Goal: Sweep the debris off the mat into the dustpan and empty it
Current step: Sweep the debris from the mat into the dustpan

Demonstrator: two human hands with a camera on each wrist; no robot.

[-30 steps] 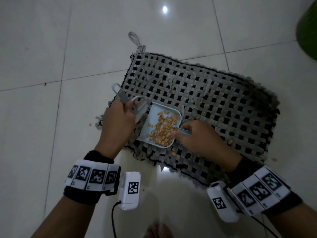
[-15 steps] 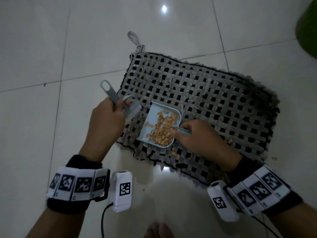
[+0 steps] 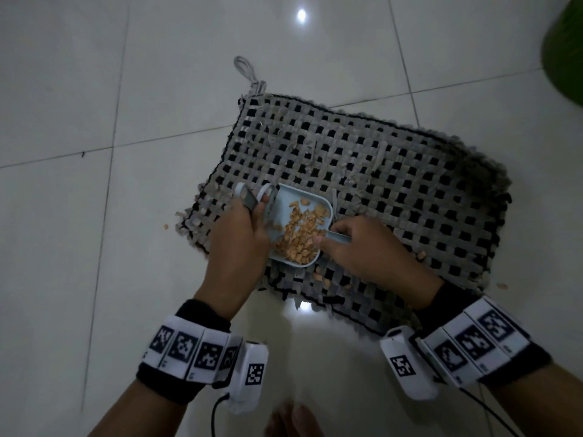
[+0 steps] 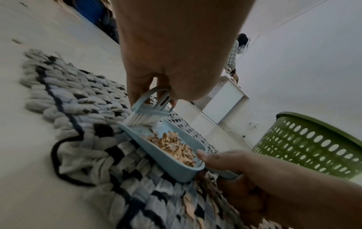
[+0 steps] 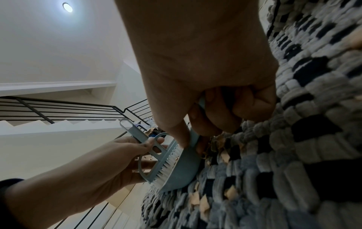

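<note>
A grey and black woven mat (image 3: 378, 171) lies on the tiled floor. On its near left part sits a small light-blue dustpan (image 3: 312, 197) (image 4: 172, 164) holding a heap of orange debris (image 3: 299, 231) (image 4: 172, 144). My right hand (image 3: 347, 244) (image 5: 205, 120) grips the dustpan's handle. My left hand (image 3: 243, 234) (image 4: 156, 93) holds a small blue brush (image 3: 252, 200) (image 4: 149, 111) (image 5: 156, 155), its white bristles at the pan's open left edge. A few orange bits (image 3: 321, 277) lie on the mat just below the pan.
A green perforated basket (image 4: 313, 147) (image 3: 564, 52) stands to the right beyond the mat. Stray crumbs lie on the tiles left of the mat (image 3: 165, 227) and at its right edge (image 3: 501, 286). Pale floor tiles (image 3: 94, 89) surround the mat.
My left hand swung out left off the mat with the brush, then came back right, so the bristles are now against the dustpan's open edge. The right hand and dustpan stayed put.
</note>
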